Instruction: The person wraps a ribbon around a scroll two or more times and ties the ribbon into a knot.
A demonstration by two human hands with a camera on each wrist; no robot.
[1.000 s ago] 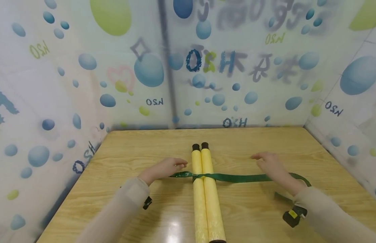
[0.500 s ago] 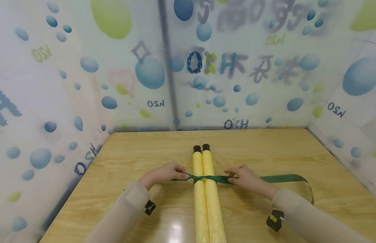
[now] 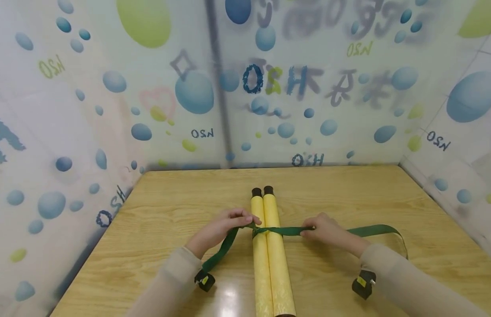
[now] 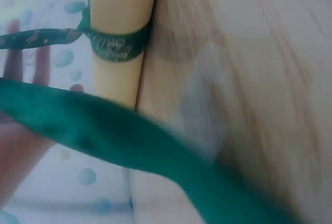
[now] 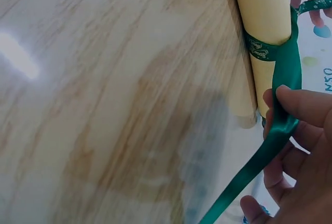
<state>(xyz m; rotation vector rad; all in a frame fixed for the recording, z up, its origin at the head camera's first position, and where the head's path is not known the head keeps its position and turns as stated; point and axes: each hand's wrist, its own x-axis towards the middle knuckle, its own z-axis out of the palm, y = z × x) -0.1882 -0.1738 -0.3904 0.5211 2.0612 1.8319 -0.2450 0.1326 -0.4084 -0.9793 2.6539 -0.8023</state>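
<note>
Head cam: I've got two yellow rolls (image 3: 269,259) side by side on the desk (image 3: 182,189), betw. the hands, long axis running away from the person, dark end caps (image 3: 268,190) at far end. Green ribbon (image 3: 290,231) goes across, approx. square to that axis, w/ a crossing (image 3: 256,231) on top of the L roll; can't tell if it's a tied knot or just a twist. Key relation, in my judgement: L hand (image 3: 225,226) is the nearer one, fingertips over the L roll just beside the crossing; R hand (image 3: 324,231) is farther off, on the other side of the pair, w/ a fairly straight length of ribbon betw. it & the rolls. L tail drops from L hand twd. the wrist; R tail bows out past the R forearm. L wrist cam: partly blurred. Ribbon w/ pale lettering bands the roll; one strip runs from crossing to L fingers, a broad plain length sweeps close to lens. I read L fingers as clamped on ribbon; thumb contact not shown, so can't tell how firm. R wrist cam: clear. R thumb & index together, pinching ribbon; tail hangs below twd. bottom edge, roll lies just beyond fingertips, L fingers visible past it, upper R corner.
</note>
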